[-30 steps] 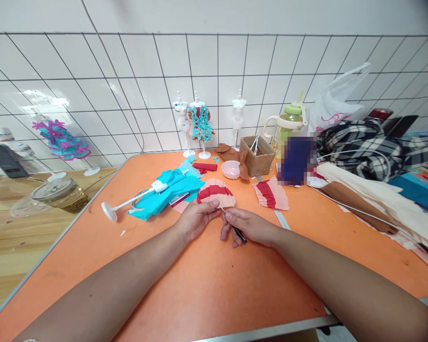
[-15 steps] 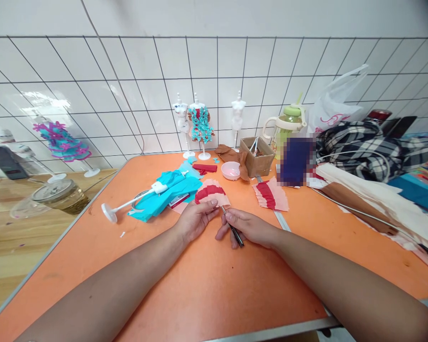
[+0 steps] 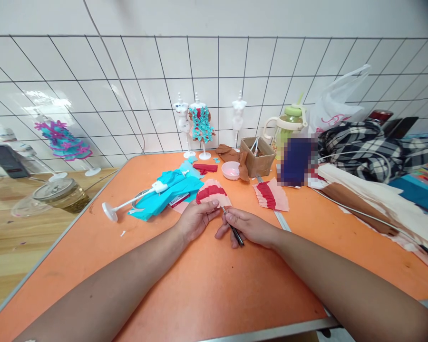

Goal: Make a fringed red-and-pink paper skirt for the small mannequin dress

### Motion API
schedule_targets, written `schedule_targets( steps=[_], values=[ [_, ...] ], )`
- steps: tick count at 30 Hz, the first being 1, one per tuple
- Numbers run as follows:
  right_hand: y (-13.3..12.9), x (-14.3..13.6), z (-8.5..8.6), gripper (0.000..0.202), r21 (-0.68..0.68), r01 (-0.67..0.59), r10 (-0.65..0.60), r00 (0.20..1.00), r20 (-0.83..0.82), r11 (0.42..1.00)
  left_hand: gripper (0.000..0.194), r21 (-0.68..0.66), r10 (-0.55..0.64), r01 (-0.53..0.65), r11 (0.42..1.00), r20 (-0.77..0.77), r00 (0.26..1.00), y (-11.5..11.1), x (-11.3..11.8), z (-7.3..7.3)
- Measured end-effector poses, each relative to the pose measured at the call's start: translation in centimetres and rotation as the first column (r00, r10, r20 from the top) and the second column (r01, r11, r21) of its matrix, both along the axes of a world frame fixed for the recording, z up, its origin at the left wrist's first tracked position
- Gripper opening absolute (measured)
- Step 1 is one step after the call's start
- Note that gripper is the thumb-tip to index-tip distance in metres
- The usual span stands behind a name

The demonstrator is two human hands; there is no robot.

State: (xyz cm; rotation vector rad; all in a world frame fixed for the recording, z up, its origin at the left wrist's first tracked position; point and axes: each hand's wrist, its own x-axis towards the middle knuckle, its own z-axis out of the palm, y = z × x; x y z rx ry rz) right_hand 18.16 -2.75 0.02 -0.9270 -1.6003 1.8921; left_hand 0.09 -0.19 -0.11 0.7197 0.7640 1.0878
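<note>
Between its thumb and fingers, my left hand [image 3: 197, 219] pinches the lower edge of a pink piece of crinkled paper or cloth [image 3: 222, 198] with a red band across it. My right hand [image 3: 251, 227] is closed around slim black and silver tweezers [image 3: 237, 235], whose tip touches or nearly touches that edge. Part of the tweezers is hidden by my fingers. A similar pink piece with a red strip [image 3: 271, 194] lies flat to the right. On the left, a white stand figure [image 3: 119, 207] lies on its side over turquoise sheets [image 3: 153, 202].
A pink bowl [image 3: 230, 171] and a cardboard box [image 3: 260, 159] stand behind my hands on the orange table [image 3: 185, 285]. Small dress forms [image 3: 238, 114] line the tiled wall. A green bottle [image 3: 288, 121], checked cloth [image 3: 356, 147] and brown sheets [image 3: 356, 206] occupy the right side.
Almost nothing differs. Both hands keep their hold on the pink piece and the tweezers; the whole view has shifted very slightly.
</note>
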Motion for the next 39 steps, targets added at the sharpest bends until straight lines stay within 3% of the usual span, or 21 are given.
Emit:
schedule_targets(
  steps=[39],
  values=[
    [0.11,0.07,-0.07,0.045,-0.024,0.008,-0.009,1.0,-0.01,1.0,0.016,0.015,-0.039,0.039,0.999,-0.044,0.998,-0.08,-0.17,-0.12]
  ],
)
